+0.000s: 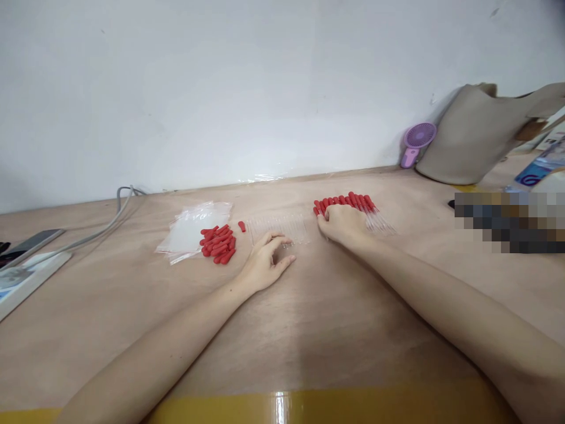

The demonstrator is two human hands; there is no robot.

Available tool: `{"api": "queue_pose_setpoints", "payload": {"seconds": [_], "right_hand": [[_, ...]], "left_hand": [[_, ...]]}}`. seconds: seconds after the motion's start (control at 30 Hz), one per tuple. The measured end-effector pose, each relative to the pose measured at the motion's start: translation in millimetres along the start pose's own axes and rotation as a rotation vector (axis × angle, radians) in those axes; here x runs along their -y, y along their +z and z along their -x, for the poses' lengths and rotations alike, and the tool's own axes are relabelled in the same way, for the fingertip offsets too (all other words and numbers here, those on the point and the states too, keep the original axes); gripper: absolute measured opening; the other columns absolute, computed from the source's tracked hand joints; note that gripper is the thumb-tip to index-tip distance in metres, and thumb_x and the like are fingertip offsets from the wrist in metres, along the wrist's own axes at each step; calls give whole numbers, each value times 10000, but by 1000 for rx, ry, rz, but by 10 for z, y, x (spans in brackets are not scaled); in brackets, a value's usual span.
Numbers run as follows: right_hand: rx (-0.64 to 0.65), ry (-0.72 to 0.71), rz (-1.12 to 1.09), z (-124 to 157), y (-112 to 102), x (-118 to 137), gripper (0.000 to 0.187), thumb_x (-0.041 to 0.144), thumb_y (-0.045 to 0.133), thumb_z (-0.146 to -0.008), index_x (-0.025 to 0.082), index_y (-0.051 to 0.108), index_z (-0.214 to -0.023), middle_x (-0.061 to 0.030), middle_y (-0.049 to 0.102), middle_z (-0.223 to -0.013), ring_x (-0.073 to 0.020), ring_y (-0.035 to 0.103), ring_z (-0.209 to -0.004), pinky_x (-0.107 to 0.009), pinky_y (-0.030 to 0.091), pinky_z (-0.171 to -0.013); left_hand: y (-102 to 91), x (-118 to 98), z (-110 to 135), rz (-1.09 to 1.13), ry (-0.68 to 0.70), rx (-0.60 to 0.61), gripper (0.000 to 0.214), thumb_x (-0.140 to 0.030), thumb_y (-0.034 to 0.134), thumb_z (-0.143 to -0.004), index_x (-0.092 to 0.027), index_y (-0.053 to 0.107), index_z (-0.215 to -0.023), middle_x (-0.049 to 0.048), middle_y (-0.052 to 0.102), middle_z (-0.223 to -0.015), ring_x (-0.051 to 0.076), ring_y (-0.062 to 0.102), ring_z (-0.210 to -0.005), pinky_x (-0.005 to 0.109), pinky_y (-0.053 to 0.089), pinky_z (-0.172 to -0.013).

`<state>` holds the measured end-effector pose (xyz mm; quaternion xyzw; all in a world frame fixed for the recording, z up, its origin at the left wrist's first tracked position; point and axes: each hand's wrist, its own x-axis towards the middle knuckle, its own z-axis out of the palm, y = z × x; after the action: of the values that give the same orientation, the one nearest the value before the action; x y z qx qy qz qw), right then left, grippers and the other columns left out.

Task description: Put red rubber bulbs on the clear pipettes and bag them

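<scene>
My left hand (265, 262) rests beside a row of clear thin glass tubes (282, 227), its thumb and fingers curved and apart. My right hand (342, 224) is closed at the left end of a row of droppers (373, 215) with red rubber bulbs and clear tubes. A red-bulbed dropper (316, 211) shows at its fingertips; its tube is hidden by the hand. To the left of my left hand lies a pile of loose red rubber bulbs (218, 244). One single red bulb (242, 226) sits apart, between the pile and the tubes.
Clear plastic bags (194, 227) lie partly under the bulb pile. Grey cables (110, 221), a phone (35, 241) and a white tray (39, 282) are at the left. A purple handheld fan (417, 141), a beige bag (463, 135) and a bottle (541, 168) stand at the right.
</scene>
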<state>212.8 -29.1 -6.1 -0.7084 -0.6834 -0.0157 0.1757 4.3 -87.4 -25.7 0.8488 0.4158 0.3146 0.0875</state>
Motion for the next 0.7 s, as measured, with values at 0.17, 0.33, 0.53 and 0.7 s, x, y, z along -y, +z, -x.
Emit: {"api": "queue_pose_setpoints", "payload": {"seconds": [0.17, 0.33, 0.53, 0.7], "right_hand": [[41, -14, 28, 14, 41, -52, 313, 336, 418, -804, 165, 678, -836, -132, 658, -818, -281, 613, -803, -356, 425, -623], [58, -15, 34, 23, 30, -58, 307, 354, 432, -796, 156, 667, -802, -139, 656, -817, -283, 611, -795, -350, 422, -600], [36, -48, 18, 96, -29, 74, 307, 369, 425, -810, 173, 660, -816, -108, 663, -807, -252, 612, -785, -329, 419, -625], [150, -45, -7, 78, -6, 288, 282, 367, 479, -776, 175, 663, -870, -111, 663, -867, -251, 608, -849, -324, 426, -669]], "left_hand": [[29, 19, -1, -38, -35, 22, 273, -316, 548, -804, -170, 601, -1028, 110, 538, -1138, 224, 506, -1076, 393, 403, -932], [37, 11, -2, -141, -131, 69, 404, -390, 525, -812, -156, 568, -1137, 150, 495, -1256, 284, 418, -1203, 507, 271, -1026], [45, 14, 7, -183, -151, 91, 454, -415, 496, -823, -149, 539, -1189, 159, 460, -1307, 282, 386, -1239, 511, 247, -1040], [48, 26, 15, -203, -137, 93, 449, -414, 482, -831, -159, 534, -1197, 143, 468, -1304, 268, 404, -1228, 476, 282, -1034]]}}
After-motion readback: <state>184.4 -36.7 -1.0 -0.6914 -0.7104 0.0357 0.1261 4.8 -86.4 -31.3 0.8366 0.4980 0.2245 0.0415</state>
